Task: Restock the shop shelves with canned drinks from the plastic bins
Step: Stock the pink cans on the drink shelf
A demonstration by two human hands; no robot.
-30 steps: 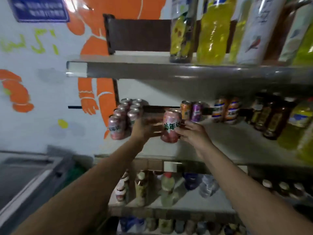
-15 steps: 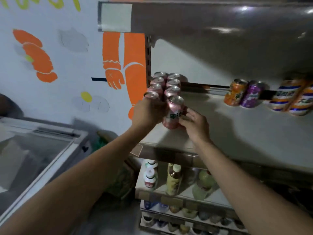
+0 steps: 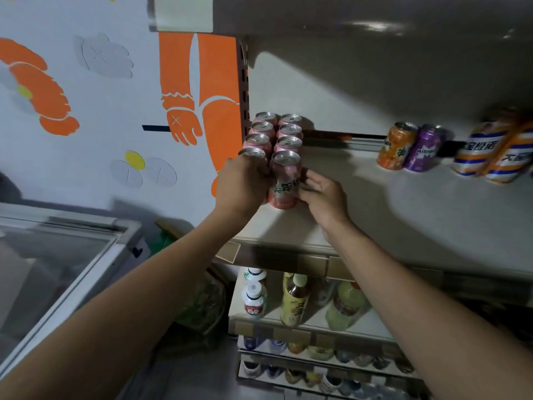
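Two rows of pink aluminium cans (image 3: 277, 131) fill the grey shelf's (image 3: 403, 215) corner; left hand (image 3: 242, 186) wraps one front can (image 3: 253, 154), right hand (image 3: 323, 194) spread beside the other (image 3: 284, 180). Much shelf remains bare.

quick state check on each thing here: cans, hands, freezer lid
front right pink can: upright on shelf, right hand touching it
front left pink can: upright, gripped by left hand
left hand: closed on can
right hand: fingers open
orange can: upright
purple can: upright
freezer lid: shut
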